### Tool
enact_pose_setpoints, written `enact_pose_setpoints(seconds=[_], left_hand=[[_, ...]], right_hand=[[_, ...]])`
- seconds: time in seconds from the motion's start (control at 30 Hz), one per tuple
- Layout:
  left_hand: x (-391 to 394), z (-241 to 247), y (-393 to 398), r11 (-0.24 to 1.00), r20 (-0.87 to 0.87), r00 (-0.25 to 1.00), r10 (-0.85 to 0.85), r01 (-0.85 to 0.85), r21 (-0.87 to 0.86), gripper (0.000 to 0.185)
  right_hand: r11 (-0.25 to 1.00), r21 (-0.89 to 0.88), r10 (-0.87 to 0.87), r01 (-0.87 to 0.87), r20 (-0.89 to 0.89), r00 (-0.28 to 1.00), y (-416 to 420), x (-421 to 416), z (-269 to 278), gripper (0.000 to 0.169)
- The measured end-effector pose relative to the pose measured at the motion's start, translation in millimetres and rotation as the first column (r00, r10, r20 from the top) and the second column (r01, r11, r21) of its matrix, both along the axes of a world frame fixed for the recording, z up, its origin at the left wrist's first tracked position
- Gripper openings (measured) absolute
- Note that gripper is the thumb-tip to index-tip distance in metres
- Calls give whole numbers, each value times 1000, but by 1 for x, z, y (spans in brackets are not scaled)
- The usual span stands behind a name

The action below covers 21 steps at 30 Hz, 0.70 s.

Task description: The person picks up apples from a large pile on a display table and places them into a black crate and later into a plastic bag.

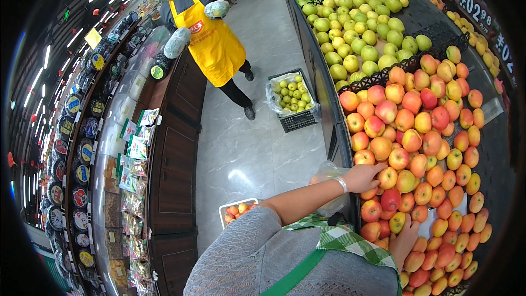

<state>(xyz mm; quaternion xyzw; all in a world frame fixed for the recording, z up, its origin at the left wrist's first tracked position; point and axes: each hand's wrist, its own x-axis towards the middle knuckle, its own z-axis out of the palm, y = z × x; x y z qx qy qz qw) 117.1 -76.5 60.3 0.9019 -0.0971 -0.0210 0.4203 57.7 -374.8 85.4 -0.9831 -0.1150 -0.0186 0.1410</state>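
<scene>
A heap of red-and-yellow apples (pixel 411 140) fills the near part of the sloping display in front of me. My left hand (pixel 367 178), with a white band at the wrist, reaches over the heap's near edge. Its fingers are at the side of a yellow-red apple (pixel 388 178); whether they grip it is unclear. Lower down, my right hand (pixel 404 239) lies among the fruit, fingers spread around a yellowish apple (pixel 397 223). A firm hold there is not plain either. Below my left forearm, a clear plastic bag (pixel 335 205) hangs by the display edge, partly hidden.
Black lattice dividers (pixel 380 72) separate the apples from yellow-green fruit (pixel 361 37). On the floor stand a black crate (pixel 302 121) of green fruit and a white basket (pixel 222 213) with apples. Across the aisle, a person in a yellow apron (pixel 213 45) holds two wrapped melons (pixel 177 42) beside shelves.
</scene>
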Motion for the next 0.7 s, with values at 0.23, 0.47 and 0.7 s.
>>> enact_pose_setpoints(seconds=[0.23, 0.47, 0.7], left_hand=[[-1, 7, 0, 1000, -16, 1000, -3, 3, 3, 64], [-1, 8, 0, 1000, -4, 1000, -1, 1, -4, 63], [-1, 6, 1, 1000, -2, 1000, 6, -6, -6, 61]], right_hand=[[1000, 5, -3, 3, -2, 1000, -1, 1, 0, 77], [1000, -5, 8, -8, 33, 999, -1, 0, -2, 76], [999, -27, 24, -22, 46, 999, -1, 0, -3, 75]])
